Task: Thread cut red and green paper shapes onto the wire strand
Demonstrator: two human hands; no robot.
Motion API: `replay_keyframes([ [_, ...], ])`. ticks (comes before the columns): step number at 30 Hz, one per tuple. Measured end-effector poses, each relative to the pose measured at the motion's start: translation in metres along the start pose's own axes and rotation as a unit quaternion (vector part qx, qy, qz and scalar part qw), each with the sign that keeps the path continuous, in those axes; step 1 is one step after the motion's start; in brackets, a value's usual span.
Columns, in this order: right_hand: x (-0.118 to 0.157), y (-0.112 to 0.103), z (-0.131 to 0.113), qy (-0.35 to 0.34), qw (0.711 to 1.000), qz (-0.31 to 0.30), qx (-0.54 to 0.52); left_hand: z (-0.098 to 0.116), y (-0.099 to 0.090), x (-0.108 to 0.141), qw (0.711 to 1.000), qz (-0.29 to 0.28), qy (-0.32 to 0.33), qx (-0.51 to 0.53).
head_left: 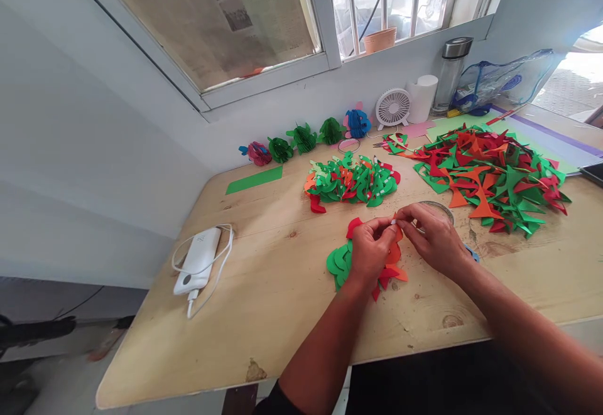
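Both hands meet at the middle right of the table, fingertips almost touching. My left hand (374, 248) pinches a small orange and white piece, over loose green paper cutouts (340, 263) and red and orange ones (390, 272). Close on its right, my right hand (431, 234) has its thumb and index finger pinched at the same small piece; what exactly sits between them is too small to tell. A roll of tape (443, 206) lies partly hidden behind my right hand. Beyond the hands is a pile of green, red and orange cutouts (353, 179).
A large heap of paper scraps (494, 176) lies at the right. A white power bank (198, 261) with a cable sits at the left. Along the wall stand folded paper figures (302, 139), a small fan (393, 108) and a glass bottle (448, 79). A green strip (254, 179) lies near them.
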State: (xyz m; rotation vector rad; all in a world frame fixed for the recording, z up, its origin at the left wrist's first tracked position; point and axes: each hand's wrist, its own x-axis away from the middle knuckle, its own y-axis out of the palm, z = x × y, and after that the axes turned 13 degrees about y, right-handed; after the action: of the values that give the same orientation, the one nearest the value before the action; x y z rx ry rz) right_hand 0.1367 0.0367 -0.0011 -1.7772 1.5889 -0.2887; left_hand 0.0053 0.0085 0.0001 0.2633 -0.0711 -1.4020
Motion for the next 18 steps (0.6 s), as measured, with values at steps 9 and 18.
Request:
replay_keyframes([
  [9, 0.0007, 0.0012, -0.0013, -0.062, 0.995, 0.017, 0.076, -0.0077, -0.001, -0.0014, 0.999, 0.03, 0.006, -0.013],
  [18, 0.0015, 0.0004, -0.0029, -0.074, 0.991, 0.011, 0.113, -0.0028, 0.0002, -0.0009, 0.998, 0.055, -0.013, -0.014],
])
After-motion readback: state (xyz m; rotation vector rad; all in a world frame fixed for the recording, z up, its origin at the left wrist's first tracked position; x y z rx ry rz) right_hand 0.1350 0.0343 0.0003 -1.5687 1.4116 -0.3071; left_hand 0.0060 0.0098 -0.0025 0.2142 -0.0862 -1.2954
